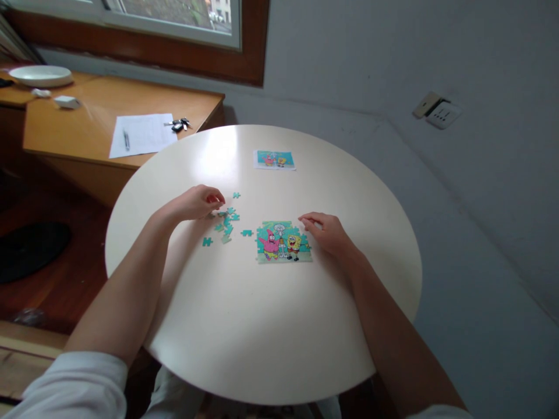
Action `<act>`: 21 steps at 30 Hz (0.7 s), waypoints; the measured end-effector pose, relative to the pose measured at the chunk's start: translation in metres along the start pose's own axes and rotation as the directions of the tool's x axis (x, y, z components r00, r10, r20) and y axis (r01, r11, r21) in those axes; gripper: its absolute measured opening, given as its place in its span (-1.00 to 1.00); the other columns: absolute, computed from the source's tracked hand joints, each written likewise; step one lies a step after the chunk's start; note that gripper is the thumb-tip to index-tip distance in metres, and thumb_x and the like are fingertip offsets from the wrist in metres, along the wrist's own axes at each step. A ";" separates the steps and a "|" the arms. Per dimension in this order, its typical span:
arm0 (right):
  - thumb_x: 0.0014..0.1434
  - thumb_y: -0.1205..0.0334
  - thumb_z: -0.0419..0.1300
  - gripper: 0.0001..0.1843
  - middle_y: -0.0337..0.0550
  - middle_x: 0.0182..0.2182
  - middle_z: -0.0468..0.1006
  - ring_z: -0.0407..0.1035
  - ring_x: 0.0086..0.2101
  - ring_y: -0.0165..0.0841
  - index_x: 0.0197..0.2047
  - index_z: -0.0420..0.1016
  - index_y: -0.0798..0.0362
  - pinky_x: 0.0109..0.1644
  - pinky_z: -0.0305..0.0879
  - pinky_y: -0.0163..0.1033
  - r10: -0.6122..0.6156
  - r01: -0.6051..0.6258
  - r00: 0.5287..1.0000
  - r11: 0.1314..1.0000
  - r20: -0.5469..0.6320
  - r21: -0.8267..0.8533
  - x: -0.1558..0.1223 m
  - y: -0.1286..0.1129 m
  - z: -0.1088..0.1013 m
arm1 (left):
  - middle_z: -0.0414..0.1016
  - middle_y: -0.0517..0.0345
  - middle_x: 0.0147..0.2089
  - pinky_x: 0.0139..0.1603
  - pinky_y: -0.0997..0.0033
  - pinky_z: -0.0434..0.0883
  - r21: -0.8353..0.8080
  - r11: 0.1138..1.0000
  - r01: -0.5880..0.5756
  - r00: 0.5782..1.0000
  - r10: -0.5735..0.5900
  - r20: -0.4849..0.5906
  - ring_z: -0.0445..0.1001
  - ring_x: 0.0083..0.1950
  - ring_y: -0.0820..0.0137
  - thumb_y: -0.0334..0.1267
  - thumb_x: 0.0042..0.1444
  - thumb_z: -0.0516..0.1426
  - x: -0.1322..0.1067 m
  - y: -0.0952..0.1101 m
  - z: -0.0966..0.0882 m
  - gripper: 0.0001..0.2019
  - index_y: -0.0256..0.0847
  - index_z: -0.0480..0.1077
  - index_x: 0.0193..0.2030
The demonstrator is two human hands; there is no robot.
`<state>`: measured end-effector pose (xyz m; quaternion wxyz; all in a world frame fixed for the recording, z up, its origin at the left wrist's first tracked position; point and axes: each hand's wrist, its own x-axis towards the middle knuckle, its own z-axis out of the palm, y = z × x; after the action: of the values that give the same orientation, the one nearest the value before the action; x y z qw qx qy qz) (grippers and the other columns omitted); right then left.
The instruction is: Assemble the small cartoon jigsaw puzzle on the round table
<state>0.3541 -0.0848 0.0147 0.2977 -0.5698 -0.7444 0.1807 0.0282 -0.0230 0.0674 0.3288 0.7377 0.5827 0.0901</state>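
A partly assembled cartoon jigsaw puzzle point(283, 241) lies near the middle of a round cream table point(262, 326). Several loose teal puzzle pieces point(227, 224) are scattered to its left. My left hand point(198, 202) rests over the top of that pile, fingers curled down onto the pieces in a pinch. My right hand point(326, 231) lies at the puzzle's upper right corner, fingers together and touching its edge. A small reference picture point(274, 159) of the same cartoon lies farther back on the table.
A wooden desk point(87, 131) stands at the back left with a sheet of paper point(142, 134), a pen, keys point(179, 124) and a white plate point(41, 75). A grey wall with a socket point(438, 110) runs along the right. A window is above.
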 end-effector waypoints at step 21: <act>0.15 0.22 0.07 -0.73 -0.14 -0.36 0.64 0.46 -0.35 -0.32 -0.29 0.61 0.05 -0.19 0.31 -0.25 0.009 -0.009 1.000 1.000 0.013 -0.011 0.000 -0.004 -0.003 | 0.48 0.19 -0.42 -0.41 0.47 0.22 0.283 0.951 -0.127 0.955 0.040 0.293 0.38 -0.41 0.40 -0.16 -0.19 0.16 -0.006 -0.002 0.000 -0.81 -0.18 0.42 -0.41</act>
<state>0.3531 -0.0863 0.0189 0.2890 -0.5737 -0.7446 0.1817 0.0247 -0.0281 0.0670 0.2896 0.8084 0.5042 -0.0919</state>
